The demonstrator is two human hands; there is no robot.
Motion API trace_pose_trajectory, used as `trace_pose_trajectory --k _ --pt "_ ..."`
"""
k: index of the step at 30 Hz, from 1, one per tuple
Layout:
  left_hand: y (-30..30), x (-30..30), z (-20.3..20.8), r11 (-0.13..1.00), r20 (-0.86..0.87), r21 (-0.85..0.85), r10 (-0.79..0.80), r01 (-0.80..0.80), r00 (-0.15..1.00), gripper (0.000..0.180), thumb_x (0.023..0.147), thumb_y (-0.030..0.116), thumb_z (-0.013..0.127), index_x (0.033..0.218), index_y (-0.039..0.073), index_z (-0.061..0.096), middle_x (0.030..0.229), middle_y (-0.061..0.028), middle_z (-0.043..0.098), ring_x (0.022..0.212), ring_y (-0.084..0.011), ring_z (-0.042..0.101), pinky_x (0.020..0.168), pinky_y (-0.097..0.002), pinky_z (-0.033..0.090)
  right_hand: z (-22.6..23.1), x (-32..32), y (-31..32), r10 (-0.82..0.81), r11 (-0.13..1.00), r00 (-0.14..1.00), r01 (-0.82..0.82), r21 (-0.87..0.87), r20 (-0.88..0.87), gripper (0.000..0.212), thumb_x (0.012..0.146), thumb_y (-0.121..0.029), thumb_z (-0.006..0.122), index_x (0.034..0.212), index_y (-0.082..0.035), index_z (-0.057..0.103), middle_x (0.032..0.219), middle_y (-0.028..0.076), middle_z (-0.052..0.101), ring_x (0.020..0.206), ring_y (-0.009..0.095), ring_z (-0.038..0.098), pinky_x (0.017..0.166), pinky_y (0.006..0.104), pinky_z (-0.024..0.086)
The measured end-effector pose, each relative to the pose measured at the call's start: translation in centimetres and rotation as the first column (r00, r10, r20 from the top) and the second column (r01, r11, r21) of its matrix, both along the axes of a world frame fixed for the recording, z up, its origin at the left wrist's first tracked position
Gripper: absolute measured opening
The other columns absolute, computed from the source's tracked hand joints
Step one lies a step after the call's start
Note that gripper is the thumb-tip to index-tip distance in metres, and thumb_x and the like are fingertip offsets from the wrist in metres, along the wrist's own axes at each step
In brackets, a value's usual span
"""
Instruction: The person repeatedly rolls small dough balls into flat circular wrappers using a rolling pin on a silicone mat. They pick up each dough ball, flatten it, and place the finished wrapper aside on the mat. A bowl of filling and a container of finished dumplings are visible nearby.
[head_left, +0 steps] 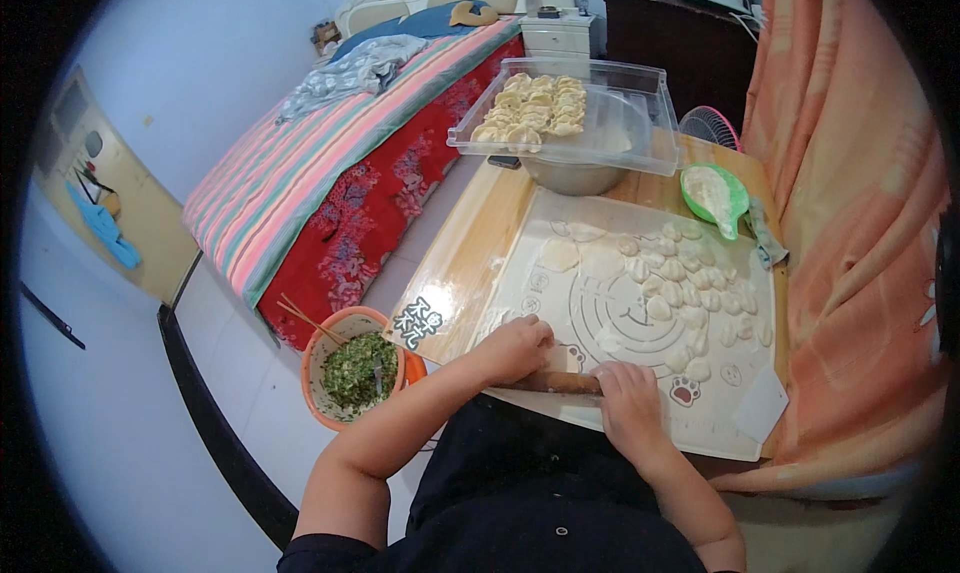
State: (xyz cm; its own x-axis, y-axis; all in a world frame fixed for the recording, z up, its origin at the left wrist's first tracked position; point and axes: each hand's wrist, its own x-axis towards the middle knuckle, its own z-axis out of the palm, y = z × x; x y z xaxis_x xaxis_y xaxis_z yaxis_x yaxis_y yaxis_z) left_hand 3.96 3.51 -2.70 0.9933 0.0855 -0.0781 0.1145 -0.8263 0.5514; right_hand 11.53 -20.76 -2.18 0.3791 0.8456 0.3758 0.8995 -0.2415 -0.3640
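Observation:
My right hand (632, 398) is closed over the right end of a wooden rolling pin (562, 382) at the near edge of a white printed kneading mat (745, 303). Just beyond the pin lies a small pale dough wrapper (566, 359). At its left side my left hand (518, 349) has its fingers curled on the wrapper's edge; the fingertips are partly hidden. Several small flattened dough pieces (672, 293) are spread over the right half of the mat, dusted with flour. Flat rolled wrappers (602, 261) lie toward its far side.
A clear plastic tray (655, 153) of shaped dumplings (530, 108) rests on a metal basin (575, 178) at the back. A green scoop (714, 198) holds flour. Left of the wooden table (465, 243), an orange bowl (313, 373) contains chopped green filling and chopsticks. An orange curtain (840, 223) hangs at right.

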Motion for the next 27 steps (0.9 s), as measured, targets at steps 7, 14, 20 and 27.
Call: trace_pose_trajectory --k 7,14,20,27 --pt "-0.7 0.8 0.1 0.995 -0.027 0.052 -0.086 0.087 0.996 0.014 0.086 0.015 0.061 0.095 0.005 0.065 0.097 -0.0182 0.063 0.09 -0.0388 0.063 0.081 -0.0446 0.052 -0.1 1.1 -3.0 -0.038 0.998 0.998 0.035 0.056 0.046 0.034 0.076 -0.002 0.061 0.109 -0.005 0.059 0.111 0.01 0.061 0.109 0.028 0.057 0.094 0.042 0.039" --pt "4.4 9.9 0.1 0.96 0.277 0.272 -0.009 -0.069 0.961 0.024 0.086 0.014 0.064 0.11 0.007 0.065 0.11 -0.0156 0.063 0.1 -0.0373 0.061 0.086 -0.0443 0.05 0.0 2.6 -5.7 -0.178 0.984 0.983 0.179 0.024 -0.046 0.04 0.071 -0.001 0.067 0.11 -0.005 0.058 0.111 0.012 0.061 0.11 0.032 0.055 0.097 0.0439 0.037" --pt "2.0 20.6 -3.0 0.904 0.362 0.405 -0.022 -0.136 0.932 0.031 0.09 0.022 0.06 0.119 0.015 0.064 0.135 -0.0124 0.053 0.124 -0.0312 0.05 0.102 -0.0482 0.041 1.0 2.5 -7.2 -0.237 0.971 0.971 0.236 -0.025 -0.016 0.032 0.076 -0.003 0.06 0.108 -0.005 0.059 0.11 0.01 0.061 0.109 0.029 0.056 0.093 0.0428 0.039" --pt "1.0 19.5 -1.9 0.947 0.19 0.322 -0.068 0.003 0.979 0.025 0.09 0.023 0.061 0.112 0.013 0.065 0.121 -0.0156 0.06 0.113 -0.0374 0.056 0.1 -0.0504 0.043 1.6 2.8 -10.7 -0.398 0.917 0.917 0.398 -0.03 -0.008 0.042 0.068 0.001 0.066 0.108 -0.006 0.059 0.113 0.012 0.06 0.111 0.032 0.054 0.097 0.0452 0.037"
